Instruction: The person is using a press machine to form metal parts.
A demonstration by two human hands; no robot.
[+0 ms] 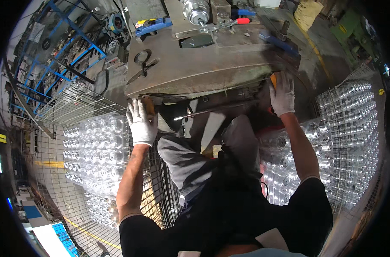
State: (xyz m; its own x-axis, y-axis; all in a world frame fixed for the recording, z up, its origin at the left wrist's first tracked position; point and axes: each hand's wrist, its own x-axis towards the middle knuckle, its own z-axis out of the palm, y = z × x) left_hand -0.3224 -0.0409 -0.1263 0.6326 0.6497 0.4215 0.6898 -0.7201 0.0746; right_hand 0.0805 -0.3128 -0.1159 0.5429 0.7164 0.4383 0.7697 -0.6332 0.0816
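Nearest the camera is the person's own black shirt (246, 214), with grey trousered knees (190, 158) just beyond it. The left hand (142, 122), in a white glove, is closed around a yellowish knob (148, 104) under the near left edge of a heavy rusty machine table (195, 64). The right hand (282, 95), also gloved, presses on an orange-yellow button (273, 79) at the table's near right edge, fingers together. Wire cages of clear shiny parts stand at left (100, 150) and right (345, 128).
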